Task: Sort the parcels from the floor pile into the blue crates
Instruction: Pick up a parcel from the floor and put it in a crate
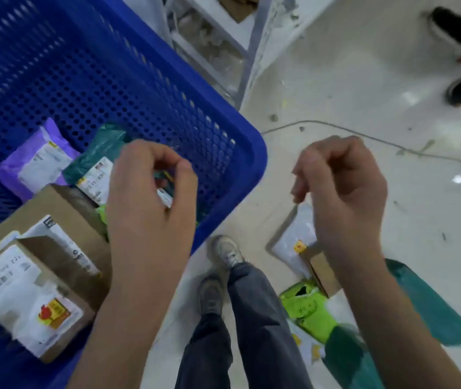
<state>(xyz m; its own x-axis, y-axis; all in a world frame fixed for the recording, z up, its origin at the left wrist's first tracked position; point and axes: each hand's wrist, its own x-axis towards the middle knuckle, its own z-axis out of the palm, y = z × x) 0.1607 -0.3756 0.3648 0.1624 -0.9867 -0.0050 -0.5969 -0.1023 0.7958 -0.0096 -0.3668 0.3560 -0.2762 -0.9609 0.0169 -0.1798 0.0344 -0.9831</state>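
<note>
Blue crate already holds cardboard boxes and mailers; left hand hovers above them, fingers curled, grip unclear. Right hand hangs loosely curled, empty, over remaining floor parcels. Sorting looks partway done.

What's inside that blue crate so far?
The blue crate holds a purple bag, a dark green bag and two cardboard boxes. The left hand covers whatever lies beneath it.
</note>
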